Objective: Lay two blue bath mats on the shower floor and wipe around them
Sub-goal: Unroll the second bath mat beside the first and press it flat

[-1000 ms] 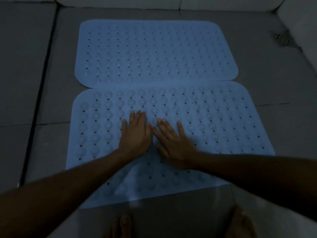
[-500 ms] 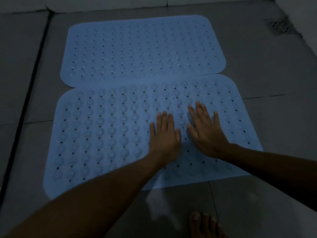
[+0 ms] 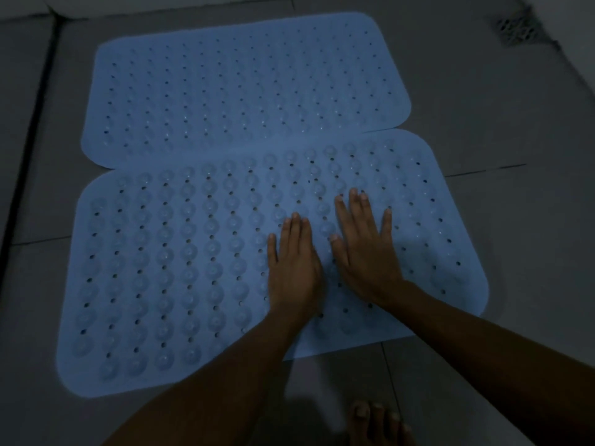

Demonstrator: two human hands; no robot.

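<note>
Two blue perforated bath mats lie flat on the grey tiled shower floor (image 3: 502,117). The far mat (image 3: 244,88) sits behind the near mat (image 3: 167,268), whose far edge overlaps it slightly. The near mat shows raised suction cups. My left hand (image 3: 294,272) rests palm down on the near mat, right of its middle. My right hand (image 3: 365,249) lies flat beside it, fingers spread a little, nearly touching the left. Both hands hold nothing. No cloth or wiping tool is in view.
A floor drain grate (image 3: 518,27) sits at the far right corner near a pale wall. A dark grout channel (image 3: 35,123) runs along the left. My bare foot (image 3: 375,423) stands on the tile just in front of the near mat.
Both hands slid from the left-middle of the near mat to its right half, staying flat on it. The view shifted a little, and the near mat's front edge now lies flatter.
</note>
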